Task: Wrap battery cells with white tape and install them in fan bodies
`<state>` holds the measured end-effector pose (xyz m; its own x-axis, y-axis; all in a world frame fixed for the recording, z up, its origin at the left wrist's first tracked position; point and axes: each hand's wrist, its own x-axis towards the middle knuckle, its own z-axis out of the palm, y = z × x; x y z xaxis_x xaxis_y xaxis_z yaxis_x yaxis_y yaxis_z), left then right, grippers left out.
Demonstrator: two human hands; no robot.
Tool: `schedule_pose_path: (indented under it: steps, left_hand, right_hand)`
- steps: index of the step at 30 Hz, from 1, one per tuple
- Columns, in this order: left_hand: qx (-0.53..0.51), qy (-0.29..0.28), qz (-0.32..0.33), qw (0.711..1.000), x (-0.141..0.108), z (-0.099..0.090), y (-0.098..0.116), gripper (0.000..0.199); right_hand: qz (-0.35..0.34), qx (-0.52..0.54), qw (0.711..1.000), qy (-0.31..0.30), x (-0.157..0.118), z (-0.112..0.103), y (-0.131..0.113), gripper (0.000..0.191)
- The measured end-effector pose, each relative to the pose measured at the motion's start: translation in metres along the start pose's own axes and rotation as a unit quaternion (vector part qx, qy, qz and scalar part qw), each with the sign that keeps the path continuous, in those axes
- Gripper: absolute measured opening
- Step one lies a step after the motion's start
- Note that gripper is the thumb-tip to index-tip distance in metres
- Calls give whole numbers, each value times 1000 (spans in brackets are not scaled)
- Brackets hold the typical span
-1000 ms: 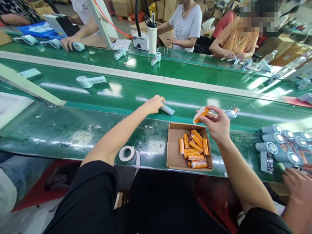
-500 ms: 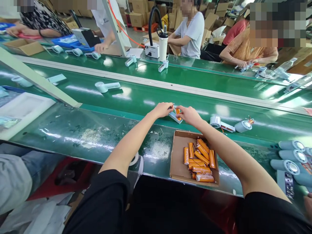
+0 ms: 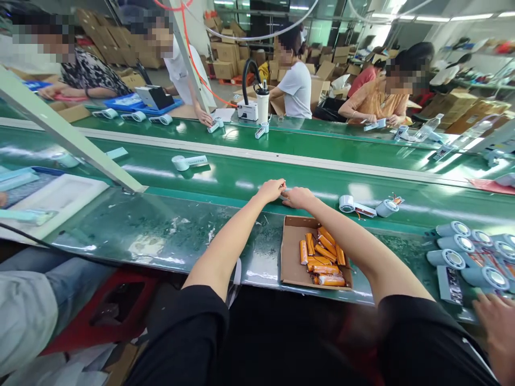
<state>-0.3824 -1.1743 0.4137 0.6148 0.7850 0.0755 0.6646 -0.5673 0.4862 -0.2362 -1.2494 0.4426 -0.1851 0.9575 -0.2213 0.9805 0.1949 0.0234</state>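
My left hand and my right hand meet over the near edge of the green conveyor, fingers closed. Between them is a light-blue fan handle, mostly covered by my fingers. A tiny red bit, perhaps wire, shows at the left fingertips. The orange battery seen in the handle earlier is hidden now. Below my right forearm lies an open cardboard box holding several orange-wrapped batteries with thin wires. To the right on the belt are a fan with an open handle and a fan head with loose wires.
Several fan heads cluster at the right, near another person's hand. A fan lies on the belt to the left. A slanted metal post and white foam tray stand left. Co-workers sit across the line.
The view has tilted up, showing more of the room. My right hand has closed over the handle, covering the battery. Across the line, a person's hand has reached a fan. Another hand appears lower right.
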Motion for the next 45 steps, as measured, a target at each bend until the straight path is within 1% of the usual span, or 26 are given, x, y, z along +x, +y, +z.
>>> schedule_pose_path:
  steps: [3, 5, 7, 9, 11, 12, 13, 15, 16, 18, 19, 21, 22, 23, 24, 25, 26, 29, 31, 33, 34, 36, 38, 39, 42, 45]
  left_hand:
    - [6, 26, -11, 1000, -13, -10, 8, 34]
    - [12, 65, 5, 998, -45, -18, 4, 51]
    - [24, 115, 49, 992, -102, -22, -14, 50]
    - [30, 138, 84, 986, -177, -22, -44, 37]
    - [41, 124, 138, 982, -254, -20, -79, 42]
    - [53, 101, 151, 982, -288, -19, -94, 46]
    - [69, 87, 150, 982, -316, -18, -104, 44]
    - [103, 76, 143, 981, -353, -19, -108, 30]
    - [120, 87, 140, 979, -361, -20, -102, 22]
    - [148, 132, 152, 968, -363, -24, -75, 12]
    - [156, 160, 169, 960, -359, -28, -58, 8]
    - [159, 202, 229, 939, -347, -37, -24, 11]
    - [159, 212, 262, 928, -342, -42, -9, 13]
    - [161, 215, 292, 918, -338, -48, 2, 14]
    - [167, 211, 313, 911, -336, -53, 10, 14]
    - [176, 204, 323, 907, -336, -58, 13, 15]
    - [189, 195, 322, 907, -336, -62, 11, 16]
    - [241, 180, 271, 914, -342, -73, -12, 21]
    - [278, 192, 230, 912, -347, -79, -33, 24]
    - [299, 242, 205, 900, -352, -83, -50, 23]
    - [299, 287, 204, 887, -354, -86, -55, 21]
    - [277, 380, 203, 859, -355, -89, -60, 22]
    - [240, 454, 215, 831, -352, -90, -56, 27]
    - [219, 469, 220, 827, -350, -89, -52, 29]
    - [170, 463, 244, 835, -336, -82, -33, 26]
    - [148, 418, 270, 855, -322, -68, -12, 17]
  right_hand:
    - [-13, 17, 999, 40, -21, -16, 12, 51]
    - [-10, 47, 994, 102, -54, -19, 24, 52]
    - [-3, 130, 976, 173, -102, -9, 39, 48]
    - [2, 247, 945, 213, -160, 13, 54, 39]
    - [26, 323, 922, 212, -217, 41, 60, 34]
    - [47, 348, 911, 216, -242, 54, 59, 33]
    - [67, 368, 900, 223, -262, 65, 53, 32]
    - [89, 409, 874, 246, -286, 80, 29, 26]
    - [85, 444, 854, 259, -290, 83, 11, 23]
    - [51, 550, 792, 259, -286, 83, -35, 20]
    - [28, 612, 755, 232, -280, 80, -61, 28]
    - [-31, 705, 700, 109, -262, 73, -110, 59]
    - [-62, 723, 687, 38, -254, 71, -131, 67]
    - [-91, 726, 682, -22, -246, 69, -147, 65]
    - [-114, 719, 683, -63, -239, 69, -158, 52]
    - [-131, 710, 687, -84, -236, 70, -166, 35]
    - [-147, 698, 694, -95, -234, 72, -170, 26]
    - [-212, 637, 728, -136, -243, 84, -166, 37]
    - [-273, 551, 774, -150, -251, 90, -158, 34]
    - [-285, 472, 828, -99, -256, 89, -145, 30]
    - [-262, 447, 854, -56, -255, 84, -137, 30]
    - [-205, 408, 889, 14, -250, 68, -118, 31]
    - [-192, 349, 916, 44, -240, 47, -96, 34]
    - [-202, 309, 928, 49, -233, 37, -85, 36]
    - [-220, 181, 957, 51, -208, 20, -54, 50]
    - [-186, 74, 980, -9, -181, 23, -29, 58]
